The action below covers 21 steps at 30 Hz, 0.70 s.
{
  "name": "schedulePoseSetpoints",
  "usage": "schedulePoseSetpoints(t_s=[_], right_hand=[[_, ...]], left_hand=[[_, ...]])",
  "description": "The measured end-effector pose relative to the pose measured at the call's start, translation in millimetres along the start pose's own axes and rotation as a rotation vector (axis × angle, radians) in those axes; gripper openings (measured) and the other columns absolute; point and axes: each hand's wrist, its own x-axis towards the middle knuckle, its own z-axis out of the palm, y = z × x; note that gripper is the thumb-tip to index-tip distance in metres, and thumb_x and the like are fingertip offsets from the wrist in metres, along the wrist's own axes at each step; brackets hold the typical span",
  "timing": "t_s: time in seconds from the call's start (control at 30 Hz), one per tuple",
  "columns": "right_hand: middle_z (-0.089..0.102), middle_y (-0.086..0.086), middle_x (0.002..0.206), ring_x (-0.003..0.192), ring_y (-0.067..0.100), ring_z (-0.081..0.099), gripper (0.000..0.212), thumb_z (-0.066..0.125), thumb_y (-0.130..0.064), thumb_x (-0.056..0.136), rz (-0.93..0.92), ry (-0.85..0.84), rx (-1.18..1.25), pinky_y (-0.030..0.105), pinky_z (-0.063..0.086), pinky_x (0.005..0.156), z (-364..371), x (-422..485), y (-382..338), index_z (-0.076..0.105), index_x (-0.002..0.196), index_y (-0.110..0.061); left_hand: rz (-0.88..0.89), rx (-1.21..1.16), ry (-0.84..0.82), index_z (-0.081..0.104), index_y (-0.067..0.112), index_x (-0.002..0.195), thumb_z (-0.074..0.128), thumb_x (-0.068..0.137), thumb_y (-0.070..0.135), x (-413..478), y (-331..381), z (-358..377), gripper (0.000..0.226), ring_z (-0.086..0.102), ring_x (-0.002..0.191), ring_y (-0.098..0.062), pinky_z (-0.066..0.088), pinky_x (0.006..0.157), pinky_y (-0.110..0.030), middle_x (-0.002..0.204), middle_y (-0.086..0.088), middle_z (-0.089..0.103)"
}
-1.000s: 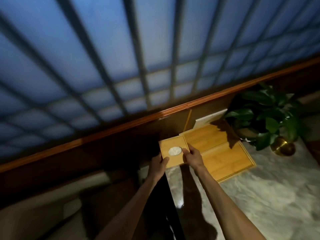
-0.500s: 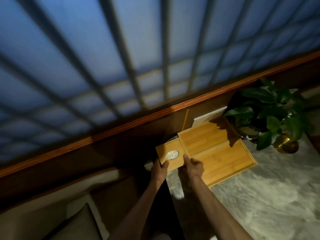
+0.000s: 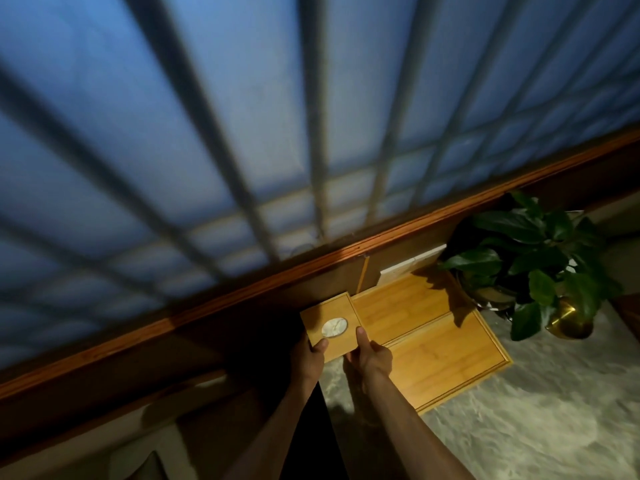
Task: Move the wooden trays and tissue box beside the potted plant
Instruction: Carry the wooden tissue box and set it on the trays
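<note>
A square bamboo tissue box (image 3: 327, 313) with a round opening showing white tissue is held at the marble counter's left end. My left hand (image 3: 309, 358) grips its near-left corner and my right hand (image 3: 369, 356) grips its near-right edge, thumb on top. To its right lie two flat wooden trays: a smaller one (image 3: 401, 304) towards the wall and a larger one (image 3: 446, 358) nearer me. The potted plant (image 3: 530, 261) with dark green leaves stands right of the trays, casting a shadow on them.
A brass pot (image 3: 569, 322) sits beneath the plant's leaves. A white panel (image 3: 408, 265) leans on the wooden wall ledge (image 3: 242, 292) behind the trays. The grey marble counter (image 3: 536, 420) extends to the right. A barred blue window fills the upper view.
The tissue box has stayed beside the trays with both hands on it; my right thumb now rests further onto its top. The view has shifted slightly.
</note>
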Motion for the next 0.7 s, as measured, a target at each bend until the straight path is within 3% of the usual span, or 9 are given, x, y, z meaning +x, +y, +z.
schedulePoseSetpoints(t_s=[0.17, 0.27, 0.33, 0.43, 0.5, 0.7], right_hand=[[0.075, 0.025, 0.101, 0.101, 0.041, 0.068, 0.053, 0.063, -0.047, 0.090, -0.108, -0.019, -0.188, 0.049, 0.052, 0.097, -6.5, -7.9, -5.2, 0.074, 0.097, 0.005], [0.071, 0.016, 0.117, 0.108, 0.031, 0.064, 0.057, 0.047, -0.056, 0.094, -0.340, -0.033, -0.398, 0.039, 0.049, 0.095, -21.8, -12.8, 3.1, 0.069, 0.111, -0.006], [0.053, 0.005, 0.144, 0.127, 0.023, 0.054, 0.061, 0.036, -0.061, 0.096, -0.609, -0.033, -0.607, 0.034, 0.044, 0.104, -34.6, -18.8, 16.8, 0.050, 0.138, -0.019], [0.006, -0.004, 0.167, 0.156, 0.022, 0.005, 0.065, 0.016, -0.059, 0.100, -1.038, -0.119, -1.205, 0.037, 0.023, 0.124, -45.3, -13.0, 40.5, 0.013, 0.158, -0.030], [-0.009, -0.007, 0.165, 0.154, 0.021, -0.012, 0.066, 0.008, -0.058, 0.098, -1.094, -0.115, -1.404, 0.034, 0.020, 0.125, -49.4, -7.5, 46.1, -0.001, 0.158, -0.030], [-0.011, -0.009, 0.166, 0.153, 0.019, -0.011, 0.067, 0.015, -0.057, 0.098, -1.052, -0.095, -1.515, 0.026, 0.042, 0.110, -48.4, -11.1, 40.5, -0.010, 0.156, -0.033]], left_hand=[[0.031, -0.019, -0.046, 0.047, 0.003, 0.141, 0.064, 0.093, 0.017, -1.9, 2.0, -6.8, 0.053, 0.050, 0.134, -0.030, 0.040, 0.113, -0.044, 0.141, -0.017, 0.055], [0.133, 0.088, -0.011, 0.027, 0.010, 0.153, 0.058, 0.095, 0.034, -14.2, -8.1, -13.7, 0.070, 0.044, 0.140, -0.028, 0.039, 0.114, -0.042, 0.152, -0.012, 0.043], [0.283, 0.374, 0.076, 0.014, 0.024, 0.156, 0.044, 0.098, 0.047, -20.6, -19.6, -16.6, 0.070, 0.028, 0.148, -0.023, 0.034, 0.119, -0.044, 0.163, -0.004, 0.023], [0.483, 0.810, 0.002, 0.004, 0.040, 0.154, 0.031, 0.098, 0.053, -25.0, -34.3, -15.6, 0.064, -0.002, 0.154, -0.025, 0.015, 0.122, -0.052, 0.165, 0.006, -0.011], [0.465, 0.934, -0.068, -0.006, 0.043, 0.152, 0.030, 0.097, 0.056, -23.7, -37.0, -15.9, 0.067, -0.010, 0.153, -0.027, 0.006, 0.119, -0.062, 0.164, 0.007, -0.019], [0.408, 1.061, -0.080, -0.033, 0.053, 0.136, 0.027, 0.097, 0.058, -22.9, -34.9, -23.8, 0.072, -0.004, 0.154, -0.026, -0.003, 0.107, -0.077, 0.161, 0.012, -0.029]])
